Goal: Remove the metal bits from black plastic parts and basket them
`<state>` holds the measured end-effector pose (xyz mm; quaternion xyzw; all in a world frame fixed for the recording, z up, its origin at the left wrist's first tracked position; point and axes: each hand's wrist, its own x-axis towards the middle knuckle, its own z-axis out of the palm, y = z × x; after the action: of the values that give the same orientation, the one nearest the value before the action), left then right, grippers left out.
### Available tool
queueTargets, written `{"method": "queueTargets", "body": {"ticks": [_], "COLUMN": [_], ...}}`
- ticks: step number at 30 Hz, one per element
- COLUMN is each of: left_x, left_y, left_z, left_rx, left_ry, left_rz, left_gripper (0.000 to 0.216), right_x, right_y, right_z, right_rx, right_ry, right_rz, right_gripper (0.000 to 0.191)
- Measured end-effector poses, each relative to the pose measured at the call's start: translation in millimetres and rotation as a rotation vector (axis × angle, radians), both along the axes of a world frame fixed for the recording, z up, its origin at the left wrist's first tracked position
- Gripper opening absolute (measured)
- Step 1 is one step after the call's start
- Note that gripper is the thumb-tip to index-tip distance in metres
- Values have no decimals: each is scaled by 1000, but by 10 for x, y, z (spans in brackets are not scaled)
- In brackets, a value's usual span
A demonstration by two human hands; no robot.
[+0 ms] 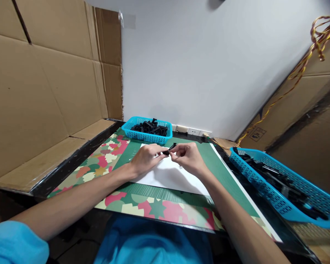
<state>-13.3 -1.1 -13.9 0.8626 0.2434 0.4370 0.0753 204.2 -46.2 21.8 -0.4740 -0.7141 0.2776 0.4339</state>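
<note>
A small black plastic part (170, 149) is held between both hands above a white sheet (170, 179). My left hand (147, 158) pinches its left end between thumb and forefinger. From the other side, my right hand (187, 157) grips it with closed fingertips. The part slants up to the right, and its exact kind is too small to make out. Some tiny pieces (180, 167) lie on the sheet beside my right hand; their shape is unclear.
Behind the hands stands a blue basket (147, 138) of black plastic parts. A longer blue basket (264, 183) with more black parts sits at the right. A patterned green mat (154, 207) covers the table. Cardboard (57, 73) walls the left; a twisted cable (280, 96) hangs right.
</note>
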Motion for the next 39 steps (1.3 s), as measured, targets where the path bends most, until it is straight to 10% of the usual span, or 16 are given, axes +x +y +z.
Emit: {"method": "queueTargets", "body": {"ticks": [39], "left_x": [-24], "left_y": [-14], "left_z": [-1], "left_rx": [-46], "left_ry": [6], "left_rz": [-17], "left_gripper": [27], "right_x": [87], "right_y": [-38], "right_z": [57], "right_rx": [133], "right_ry": [-265], "right_rz": [89], "right_gripper": [34]}}
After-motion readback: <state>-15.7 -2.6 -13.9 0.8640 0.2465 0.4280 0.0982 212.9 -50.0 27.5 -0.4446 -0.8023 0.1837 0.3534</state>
